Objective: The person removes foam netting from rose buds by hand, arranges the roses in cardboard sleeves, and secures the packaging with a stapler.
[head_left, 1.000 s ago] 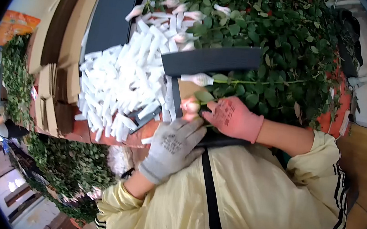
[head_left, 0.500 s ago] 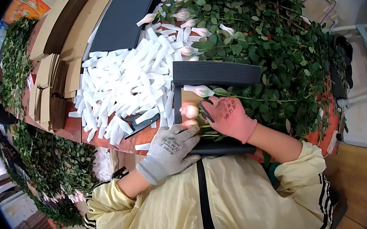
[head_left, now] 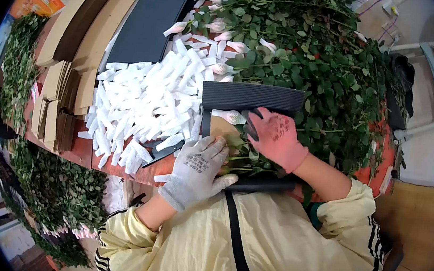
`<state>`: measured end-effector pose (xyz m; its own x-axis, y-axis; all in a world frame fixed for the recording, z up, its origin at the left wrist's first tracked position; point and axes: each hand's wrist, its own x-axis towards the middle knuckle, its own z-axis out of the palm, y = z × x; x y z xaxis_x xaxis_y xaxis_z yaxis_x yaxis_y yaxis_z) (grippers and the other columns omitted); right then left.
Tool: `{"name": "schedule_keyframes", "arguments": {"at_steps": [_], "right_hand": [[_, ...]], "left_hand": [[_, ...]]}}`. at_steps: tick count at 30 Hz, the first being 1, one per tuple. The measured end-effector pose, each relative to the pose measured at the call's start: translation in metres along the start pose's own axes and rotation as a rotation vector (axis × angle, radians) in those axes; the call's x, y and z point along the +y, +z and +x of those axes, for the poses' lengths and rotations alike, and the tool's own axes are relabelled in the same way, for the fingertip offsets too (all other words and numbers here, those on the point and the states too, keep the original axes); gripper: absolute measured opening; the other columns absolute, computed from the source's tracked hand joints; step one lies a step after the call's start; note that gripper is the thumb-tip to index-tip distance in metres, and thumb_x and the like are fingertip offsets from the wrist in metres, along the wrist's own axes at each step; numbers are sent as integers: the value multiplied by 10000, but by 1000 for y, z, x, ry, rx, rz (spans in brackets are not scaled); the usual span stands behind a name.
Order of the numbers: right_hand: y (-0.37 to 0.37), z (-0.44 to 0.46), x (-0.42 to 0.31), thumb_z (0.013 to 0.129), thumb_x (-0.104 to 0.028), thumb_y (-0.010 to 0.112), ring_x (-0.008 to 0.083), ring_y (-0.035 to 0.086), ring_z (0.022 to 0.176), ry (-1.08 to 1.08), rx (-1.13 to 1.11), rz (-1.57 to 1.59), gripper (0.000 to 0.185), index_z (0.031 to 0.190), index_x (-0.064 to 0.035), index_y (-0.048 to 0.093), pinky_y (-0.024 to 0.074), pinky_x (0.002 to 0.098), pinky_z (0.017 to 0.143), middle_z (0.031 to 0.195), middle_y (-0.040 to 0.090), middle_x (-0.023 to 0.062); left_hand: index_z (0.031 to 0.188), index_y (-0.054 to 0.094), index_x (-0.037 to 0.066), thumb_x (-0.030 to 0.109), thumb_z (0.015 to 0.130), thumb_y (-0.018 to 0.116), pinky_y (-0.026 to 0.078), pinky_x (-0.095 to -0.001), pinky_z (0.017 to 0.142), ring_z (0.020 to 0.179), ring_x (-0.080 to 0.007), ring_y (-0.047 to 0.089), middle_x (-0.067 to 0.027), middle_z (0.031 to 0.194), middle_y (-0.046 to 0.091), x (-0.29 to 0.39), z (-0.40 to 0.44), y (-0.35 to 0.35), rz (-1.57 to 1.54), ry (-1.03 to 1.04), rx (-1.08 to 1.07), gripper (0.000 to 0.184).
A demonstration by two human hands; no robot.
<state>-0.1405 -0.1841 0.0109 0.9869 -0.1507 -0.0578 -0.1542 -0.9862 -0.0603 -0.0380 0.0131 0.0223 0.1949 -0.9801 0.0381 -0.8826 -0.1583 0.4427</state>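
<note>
Bench (head_left: 81, 151), red-topped, carries everything; take the clock face as centred between the two hands. Greenery (head_left: 317, 56) fills it from 12 round to 2 o'clock, a thick heap of leafy stems. Sleeves (head_left: 152, 96) lie loose in a deep white pile at 10 o'clock, and a dark panel (head_left: 152, 18) is beyond them at 11. A ribbed strip (head_left: 253, 99) lies at 12, just past the right hand.

The left hand (head_left: 197, 165), gloved in grey, lies over the left end of some cut stems (head_left: 240, 162) — its fingers are extended side by side, thumb apart, and whatever they may press or pinch underneath is hidden. The right hand (head_left: 275, 137), in pink, has its fingers bent beside a sleeved bud (head_left: 232, 117) at its 10 o'clock; whether they grip it I cannot make out. That bud lies between the strip and a patch of brown card (head_left: 223, 128).

Progress looks partial. Done: that one bud wears its sleeve, and several more sleeved heads (head_left: 216, 25) show between 11 and 12, along the greenery's edge. Left, by my reading: plenty — the loose sleeves are many, and the heads of the stems by the left hand are covered, so their state is uncertain.
</note>
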Motion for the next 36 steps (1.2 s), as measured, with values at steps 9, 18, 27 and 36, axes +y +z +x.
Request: {"name": "schedule_keyframes", "arguments": {"at_steps": [9, 18, 27, 36], "right_hand": [[-1, 19, -8, 781, -254, 551, 233, 604, 858, -101, -162, 12, 411, 1165, -107, 537, 463, 353, 693, 1090, 571, 95], [10, 16, -5, 779, -234, 561, 278, 614, 870, -53, -160, 190, 387, 1149, -120, 542, 480, 371, 725, 1153, 546, 168], [19, 6, -8, 850, -164, 432, 249, 616, 904, -138, -112, 58, 345, 1175, -112, 536, 471, 358, 726, 1084, 574, 143], [30, 9, 1, 825, -136, 467, 245, 633, 811, -132, -66, 68, 330, 1140, -80, 551, 485, 327, 627, 1000, 585, 149]], "left_hand": [[1162, 576, 9, 482, 772, 577, 373, -424, 924, 1153, -297, 476, -142, 1256, 529, 3, 3, -2, 31, -18, -78, 613], [1125, 598, 11, 447, 739, 621, 406, -414, 904, 1116, -316, 502, -143, 1205, 563, -3, 7, 1, 7, 29, -65, 582], [1005, 626, 35, 138, 784, 604, 454, -387, 803, 907, -313, 588, -138, 985, 623, -59, 22, 23, -200, -116, 265, 245], [909, 588, 60, 79, 789, 572, 455, -409, 687, 784, -319, 572, -118, 846, 595, -86, 24, 24, 0, -1, 228, 123]]}}
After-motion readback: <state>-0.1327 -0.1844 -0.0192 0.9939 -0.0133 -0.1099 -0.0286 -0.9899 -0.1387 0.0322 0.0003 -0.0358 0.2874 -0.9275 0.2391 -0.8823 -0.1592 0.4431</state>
